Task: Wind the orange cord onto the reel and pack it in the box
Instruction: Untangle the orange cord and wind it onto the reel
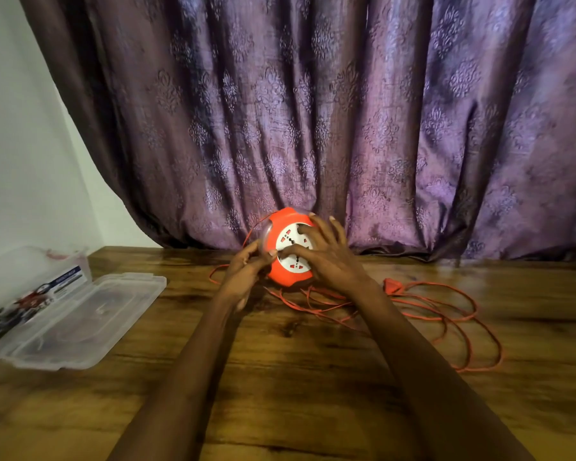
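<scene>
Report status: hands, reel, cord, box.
Both hands on reel: left hand at its side, right hand on its face. Cord mostly loose on table. Box open, left, clear.

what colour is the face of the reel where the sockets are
White with red sockets, on the orange reel, seen in the head view.

Two hands hold up an orange reel [288,249] in front of a purple curtain [313,111]. The right hand [326,257] lies over its white face. The left hand [243,274] pinches the orange cord [446,314] (most lies looped on the wooden table [280,377]). A clear box [64,311] sits open, far left.
</scene>
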